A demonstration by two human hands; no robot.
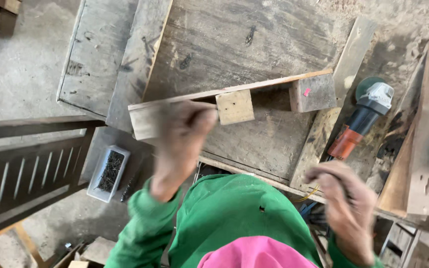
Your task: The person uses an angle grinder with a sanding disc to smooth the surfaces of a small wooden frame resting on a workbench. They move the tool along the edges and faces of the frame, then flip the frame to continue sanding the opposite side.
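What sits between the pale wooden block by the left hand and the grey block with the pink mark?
Nothing: between the pale block and the grey block, the head view shows only bare workbench under the thin strip.

The bench (254, 44) is showing rough, grey, matt wood dusted with sawdust. The strip (224, 92) and blocks (235, 106) are looking paler, raw-sawn. At 3 o'clock the grinder (361, 121) is gleaming in smooth plastic. At 8 o'clock dark metal nails are filling a plastic tub (108, 173).

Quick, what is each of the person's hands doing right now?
Left hand: blurred, fingers curled against the wooden piece on the workbench; grip unclear.
Right hand: blurred, curled shut; whether it holds anything cannot be told.
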